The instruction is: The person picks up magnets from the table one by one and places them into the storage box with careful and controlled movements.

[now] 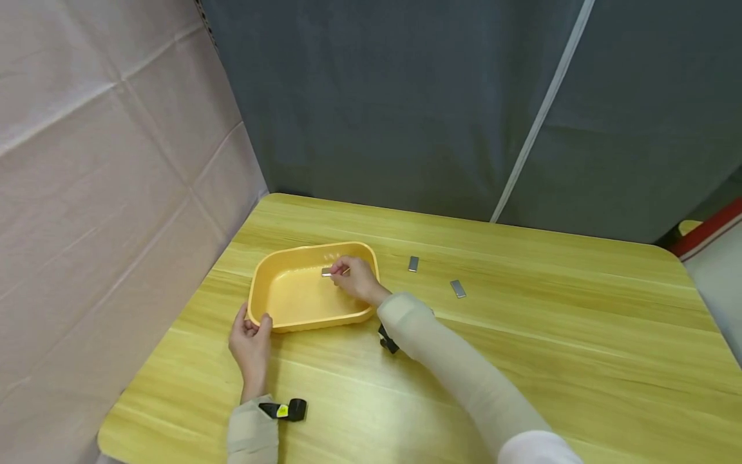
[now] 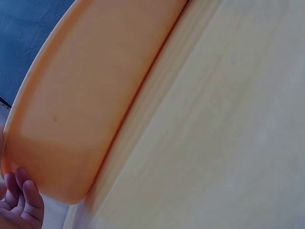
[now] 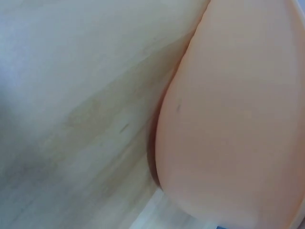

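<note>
A yellow plastic basin (image 1: pixel 307 303) stands on the wooden table, toward its left side. My left hand (image 1: pixel 251 351) grips the basin's near left corner, thumb at the rim; its curled fingers (image 2: pixel 31 195) show against the outer wall in the left wrist view. Reaching over the basin's right side, my right hand (image 1: pixel 358 281) pinches a small flat silver-grey rectangular piece (image 1: pixel 326 272) inside the basin. In the right wrist view only the basin's outer wall (image 3: pixel 228 119) and tabletop appear, with the hand hidden.
Two similar silver-grey pieces lie on the table (image 1: pixel 551 335) right of the basin, one nearer (image 1: pixel 458 289) and one farther back (image 1: pixel 413 264). A dark curtain (image 1: pixel 394 109) hangs behind the table. Pale cloth (image 1: pixel 116 193) covers the left side.
</note>
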Demonstrator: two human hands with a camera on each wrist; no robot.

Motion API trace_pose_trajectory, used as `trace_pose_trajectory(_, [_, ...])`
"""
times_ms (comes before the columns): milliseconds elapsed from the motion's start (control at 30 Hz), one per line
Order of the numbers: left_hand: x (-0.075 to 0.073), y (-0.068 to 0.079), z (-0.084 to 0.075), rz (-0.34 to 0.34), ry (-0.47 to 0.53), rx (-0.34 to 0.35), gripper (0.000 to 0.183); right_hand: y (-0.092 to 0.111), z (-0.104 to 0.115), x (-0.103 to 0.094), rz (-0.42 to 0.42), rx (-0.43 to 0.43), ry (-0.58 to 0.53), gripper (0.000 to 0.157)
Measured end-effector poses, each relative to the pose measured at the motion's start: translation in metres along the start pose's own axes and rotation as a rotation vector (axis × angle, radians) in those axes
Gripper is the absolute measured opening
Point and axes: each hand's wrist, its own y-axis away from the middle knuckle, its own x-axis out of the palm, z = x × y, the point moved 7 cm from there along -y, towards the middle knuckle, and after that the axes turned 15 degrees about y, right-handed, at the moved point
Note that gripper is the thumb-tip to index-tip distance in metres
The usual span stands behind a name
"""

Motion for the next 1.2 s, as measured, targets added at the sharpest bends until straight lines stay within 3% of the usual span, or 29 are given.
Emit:
trace_pose_trajectory(300, [-0.001,0.0,0.0,-0.004,0.003,0.002,0.046,0.008,0.005,-0.004,-0.011,-0.051,-0.041,0.012])
trace_pose_trajectory(700, [-0.002,-0.002,0.001,-0.01,0.001,-0.002,0.045,0.019,0.004,-0.014,-0.04,-0.058,-0.102,0.009])
trace_pose_trajectory(1000, [-0.002,-0.003,0.001,-0.02,0.002,0.0,0.045,0.043,0.028,-0.033,-0.01,-0.074,-0.179,0.013])
trace_pose_trajectory(1200, [-0.003,-0.003,0.002,-0.015,0.01,-0.009,0.045,0.047,0.025,-0.035,0.004,-0.061,-0.241,0.015])
